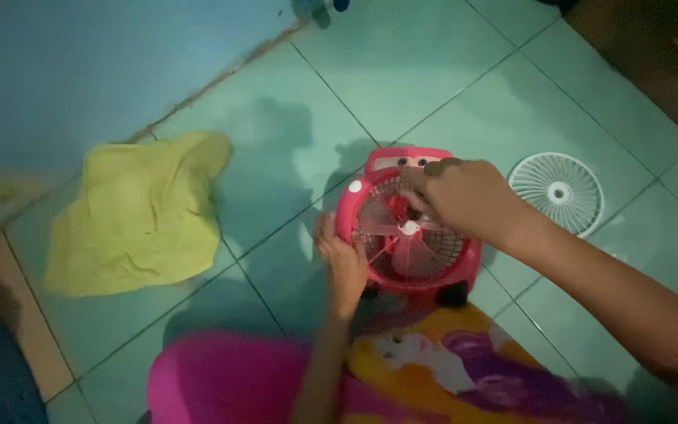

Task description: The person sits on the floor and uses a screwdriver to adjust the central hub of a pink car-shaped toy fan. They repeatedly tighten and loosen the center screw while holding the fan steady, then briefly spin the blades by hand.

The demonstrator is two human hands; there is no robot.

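Note:
A small pink fan lies on its back on the green tiled floor, its clear blades and white hub exposed with the front grille off. My left hand grips the fan's left rim. My right hand reaches over the top of the fan, with its fingertips down among the blades near the upper part of the housing. What the fingers pinch there is hidden. The fan's black feet show at its lower edge.
A white round fan grille lies on the tiles to the right. A crumpled yellow-green cloth lies to the left near the blue wall. My pink and patterned clothing fills the bottom of the view.

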